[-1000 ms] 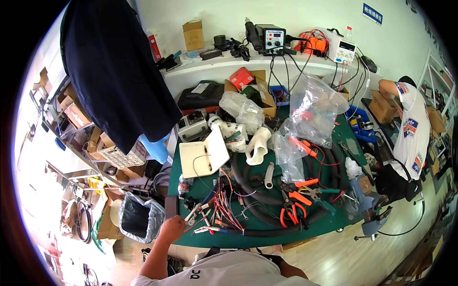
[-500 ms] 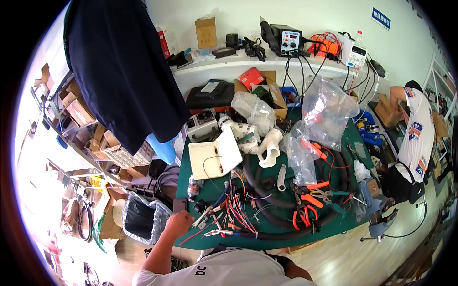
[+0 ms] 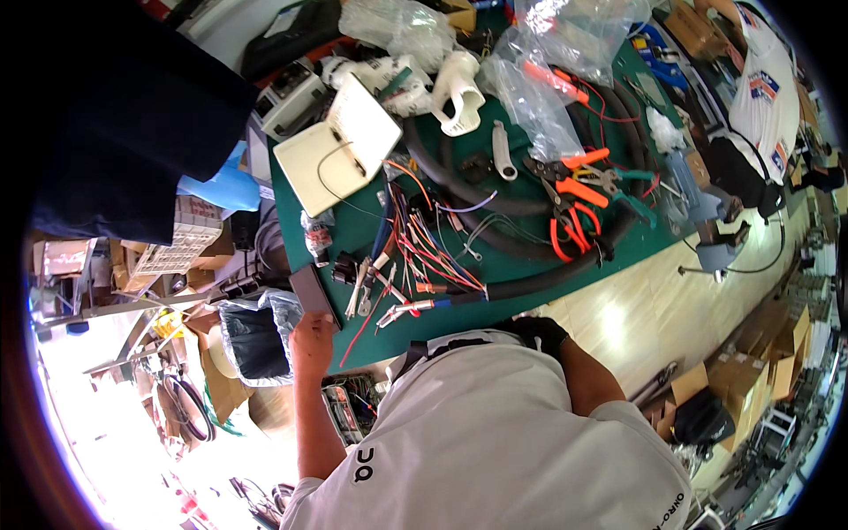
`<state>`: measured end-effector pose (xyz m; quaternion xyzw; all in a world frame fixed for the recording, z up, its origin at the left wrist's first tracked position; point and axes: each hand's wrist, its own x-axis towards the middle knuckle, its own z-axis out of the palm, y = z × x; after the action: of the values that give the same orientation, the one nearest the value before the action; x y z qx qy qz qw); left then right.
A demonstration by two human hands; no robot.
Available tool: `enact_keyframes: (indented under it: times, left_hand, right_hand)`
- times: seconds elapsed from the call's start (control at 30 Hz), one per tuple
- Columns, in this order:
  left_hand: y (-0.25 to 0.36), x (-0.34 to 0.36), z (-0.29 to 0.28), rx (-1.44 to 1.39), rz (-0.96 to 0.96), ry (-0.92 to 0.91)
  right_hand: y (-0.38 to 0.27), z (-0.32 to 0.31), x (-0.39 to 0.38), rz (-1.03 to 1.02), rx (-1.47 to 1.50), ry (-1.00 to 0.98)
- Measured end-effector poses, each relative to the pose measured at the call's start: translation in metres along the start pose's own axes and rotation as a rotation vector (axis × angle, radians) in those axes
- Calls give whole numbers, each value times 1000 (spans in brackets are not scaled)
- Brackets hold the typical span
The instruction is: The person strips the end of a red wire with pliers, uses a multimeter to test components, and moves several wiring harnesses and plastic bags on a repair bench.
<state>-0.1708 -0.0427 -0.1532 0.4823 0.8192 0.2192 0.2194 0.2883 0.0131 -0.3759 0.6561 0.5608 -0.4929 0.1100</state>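
My left hand (image 3: 313,341) is at the table's left edge, its fingers closed at the near end of a dark, flat, phone-shaped slab (image 3: 309,292) that lies there. My right arm bends in toward my waist. Its hand (image 3: 539,333) shows only as a dark shape by the table's near edge, fingers not distinguishable. To the right of the slab lie a bundle of coloured wires (image 3: 415,243) and a thick black cable (image 3: 539,284) with stripped ends. A small bottle (image 3: 316,237) stands just beyond the slab.
On the green table (image 3: 521,309) lie an open cream case (image 3: 309,168), orange-handled pliers (image 3: 579,190), a wrench-like grey handle (image 3: 503,152) and clear plastic bags (image 3: 530,97). A lined bin (image 3: 256,340) stands at the left. Another person (image 3: 768,97) works at the right.
The view has tilted down, so the table sits higher in it. My left hand now touches the slab's near end with its fingers on it. More of my right arm shows.
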Motion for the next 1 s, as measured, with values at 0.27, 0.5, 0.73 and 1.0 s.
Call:
enact_keyframes:
  times: [0.27, 0.5, 0.73, 1.0]
  left_hand:
    - [9, 3, 10, -130, -78, 18]
    - [27, 13, 8, -198, -44, 5]
    - [28, 15, 7, -202, -5, 1]
    - [38, 17, 18, -198, 103, -35]
  right_hand:
    - [3, -12, -37, 83, 324, -113]
    - [20, -43, -109, 271, 992, -294]
    - [19, -30, -146, 272, 969, 10]
    - [58, 35, -147, 232, 229, 810]
